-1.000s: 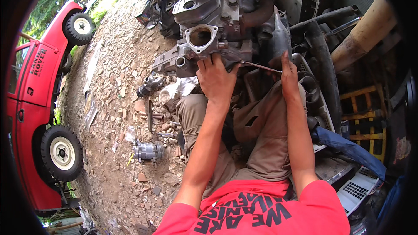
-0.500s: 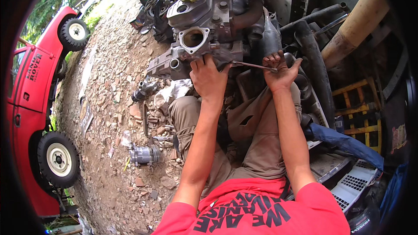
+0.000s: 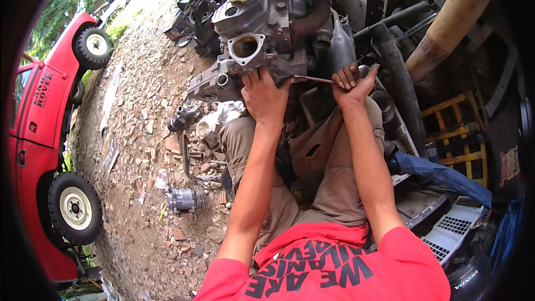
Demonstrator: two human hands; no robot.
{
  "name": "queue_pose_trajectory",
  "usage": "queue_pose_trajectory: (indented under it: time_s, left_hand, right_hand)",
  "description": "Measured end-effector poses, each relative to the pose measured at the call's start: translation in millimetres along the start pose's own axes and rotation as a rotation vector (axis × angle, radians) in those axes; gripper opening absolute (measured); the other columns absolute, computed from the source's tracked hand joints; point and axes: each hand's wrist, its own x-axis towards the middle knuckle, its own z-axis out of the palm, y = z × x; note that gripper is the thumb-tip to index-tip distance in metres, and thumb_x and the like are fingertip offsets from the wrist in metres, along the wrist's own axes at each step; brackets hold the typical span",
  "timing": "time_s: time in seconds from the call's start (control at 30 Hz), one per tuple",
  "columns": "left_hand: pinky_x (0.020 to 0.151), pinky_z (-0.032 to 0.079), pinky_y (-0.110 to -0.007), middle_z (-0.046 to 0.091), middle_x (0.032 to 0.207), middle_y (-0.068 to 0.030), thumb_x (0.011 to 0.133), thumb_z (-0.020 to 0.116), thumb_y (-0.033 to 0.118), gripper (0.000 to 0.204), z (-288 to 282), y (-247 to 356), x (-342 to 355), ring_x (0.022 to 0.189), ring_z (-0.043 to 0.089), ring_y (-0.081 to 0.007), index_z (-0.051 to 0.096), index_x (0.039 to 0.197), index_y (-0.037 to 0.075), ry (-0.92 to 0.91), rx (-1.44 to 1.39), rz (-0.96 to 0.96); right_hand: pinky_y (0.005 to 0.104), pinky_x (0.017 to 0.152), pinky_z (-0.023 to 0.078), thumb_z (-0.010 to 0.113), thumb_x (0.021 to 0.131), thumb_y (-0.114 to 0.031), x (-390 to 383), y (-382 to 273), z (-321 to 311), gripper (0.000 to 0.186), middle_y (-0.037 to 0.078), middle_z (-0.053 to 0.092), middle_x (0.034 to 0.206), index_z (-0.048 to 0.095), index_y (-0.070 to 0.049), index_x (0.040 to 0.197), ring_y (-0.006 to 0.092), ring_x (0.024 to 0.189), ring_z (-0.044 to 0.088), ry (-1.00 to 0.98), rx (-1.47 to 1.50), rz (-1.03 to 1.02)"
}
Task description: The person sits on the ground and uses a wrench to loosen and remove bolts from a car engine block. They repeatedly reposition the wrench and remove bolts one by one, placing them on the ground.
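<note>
In front of me stands a grey metal engine with a round cap on top and a three-cornered flange around an opening. My left hand is closed against the housing just below that flange; its fingertips are hidden. Its thumb lies by the inner end of a thin metal wrench, which reaches across to the right. Around the wrench's outer end curl the fingers of my right hand, with the thumb stretched away to the side. The wrench's head, against the engine, is hard to make out.
A ribbed metal pulley unit and a white cloth lie on the stony ground at left. A red vehicle stands beyond. On the right are a thick bamboo-like pole, dark pipes, a yellow crate and a white slotted panel.
My right fingers, stretched open half a second ago with the wrench end across the palm, have curled over it. My left hand stays at the engine; the view has shifted slightly.
</note>
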Motion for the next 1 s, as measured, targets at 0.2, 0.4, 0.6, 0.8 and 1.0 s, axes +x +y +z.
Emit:
queue_pose_trajectory:
  time_s: [0.2,0.4,0.6,0.8,1.0]
  left_hand:
    - [0.078,0.045,-0.040,0.056,0.099,-0.0099,0.065,0.079,0.045,0.057,3,-2,3,0.101,0.051,-0.0280,0.057,0.100,0.005,0.038,0.073,0.036]
    - [0.078,0.044,-0.038,0.055,0.099,-0.0090,0.065,0.078,0.048,0.058,9,-2,0,0.099,0.051,-0.0266,0.056,0.099,0.005,0.052,0.138,0.049]
    - [0.078,0.044,-0.039,0.054,0.098,-0.0095,0.066,0.077,0.049,0.058,7,-1,-3,0.097,0.051,-0.0272,0.057,0.100,0.005,0.036,0.105,0.077]
    - [0.078,0.043,-0.042,0.055,0.098,-0.0112,0.069,0.077,0.044,0.047,5,-6,-2,0.097,0.051,-0.0291,0.062,0.091,0.005,0.044,0.011,0.100]
    - [0.078,0.041,-0.043,0.057,0.086,-0.0123,0.073,0.075,0.020,0.023,-3,-43,5,0.089,0.052,-0.0339,0.063,0.084,0.003,-0.019,-0.624,0.101]
  right_hand:
    - [0.0237,0.039,0.021,0.046,0.087,-0.067,3,6,11,0.064,-0.003,0.025,0.042,0.043,-0.010,0.057,0.0095,0.035,0.021,0.116,-0.052,-0.063]
    - [0.0233,0.040,0.021,0.045,0.089,-0.063,-1,12,12,0.062,-0.003,0.025,0.043,0.044,-0.009,0.059,0.0092,0.036,0.021,0.052,-0.137,-0.134]
    - [0.0229,0.044,0.024,0.046,0.089,-0.063,-5,10,7,0.062,-0.002,0.028,0.047,0.052,-0.004,0.067,0.0093,0.041,0.025,0.035,-0.027,-0.099]
    - [0.0239,0.050,0.031,0.047,0.087,-0.058,2,9,-10,0.059,0.001,0.036,0.057,0.060,-0.001,0.084,0.0115,0.051,0.035,-0.183,0.208,0.011]
    - [0.0281,0.059,0.040,0.045,0.084,-0.059,13,2,-22,0.063,0.005,0.043,0.064,0.061,0.001,0.098,0.0168,0.063,0.043,-0.341,0.200,0.168]
